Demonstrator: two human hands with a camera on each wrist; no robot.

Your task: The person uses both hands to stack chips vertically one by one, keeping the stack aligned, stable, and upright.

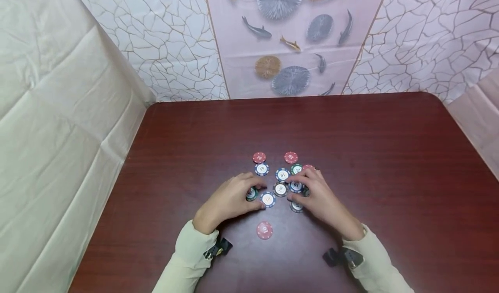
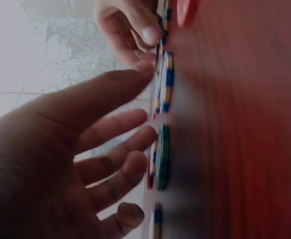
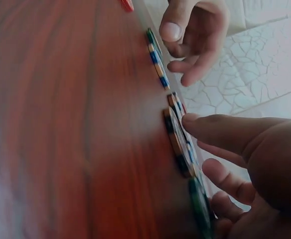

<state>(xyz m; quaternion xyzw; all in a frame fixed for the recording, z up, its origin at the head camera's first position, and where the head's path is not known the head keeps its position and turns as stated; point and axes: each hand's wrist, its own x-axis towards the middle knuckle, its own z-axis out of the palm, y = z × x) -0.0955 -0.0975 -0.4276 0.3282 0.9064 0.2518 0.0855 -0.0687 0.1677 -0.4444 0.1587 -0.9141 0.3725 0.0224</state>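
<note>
Several poker chips lie flat and loosely grouped on the table. My left hand (image 1: 231,195) hovers low over the group's left side, fingers spread and gently bent. Near it are a green chip (image 1: 251,193), partly covered by the hand, and a blue chip (image 1: 267,199) by the thumb tip. Over the right side is my right hand (image 1: 317,197), its fingers loosely bent above another blue chip (image 1: 296,186) and a black chip (image 1: 296,207). Between the hands sits a second black chip (image 1: 280,190). Neither hand grips a chip; whether fingertips touch any is unclear.
Red chips (image 1: 290,157) lie at the back of the group, one beside a blue chip (image 1: 262,169). A lone red chip (image 1: 264,230) is nearer the front. The dark red wooden table (image 1: 187,145) meets patterned cloth (image 1: 175,46) at its far edge.
</note>
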